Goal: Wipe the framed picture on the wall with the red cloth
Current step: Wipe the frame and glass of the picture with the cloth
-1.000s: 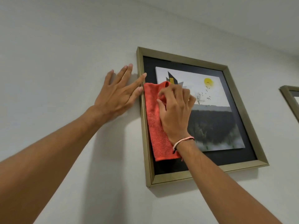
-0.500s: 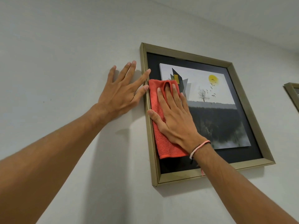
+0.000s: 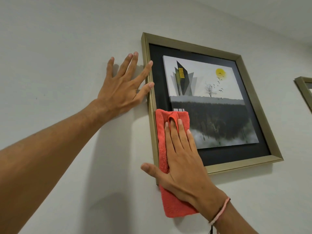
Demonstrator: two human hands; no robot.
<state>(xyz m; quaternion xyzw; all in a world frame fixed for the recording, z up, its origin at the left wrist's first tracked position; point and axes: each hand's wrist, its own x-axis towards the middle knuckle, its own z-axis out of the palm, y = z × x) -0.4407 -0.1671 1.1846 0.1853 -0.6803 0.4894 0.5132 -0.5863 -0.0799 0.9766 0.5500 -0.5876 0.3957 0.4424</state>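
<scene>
A gold-framed picture (image 3: 243, 68) hangs on the white wall, showing a dark tower, a yellow sun and birds on a black mat. My right hand (image 3: 182, 162) lies flat on the folded red cloth (image 3: 162, 142), pressing it against the picture's lower left corner; the cloth's bottom end hangs below the frame. My left hand (image 3: 121, 88) is spread flat on the wall beside the frame's left edge, with its thumb and forefinger touching the gold moulding. The frame's bottom left corner is hidden by the cloth and hand.
A second gold frame (image 3: 303, 92) shows partly at the right edge. White wall (image 3: 59, 56) extends left of the picture, and the ceiling (image 3: 253, 14) meets it above.
My right hand has slid the red cloth down from the picture's upper left to its lower left corner. The left hand stays on the wall at the frame's edge.
</scene>
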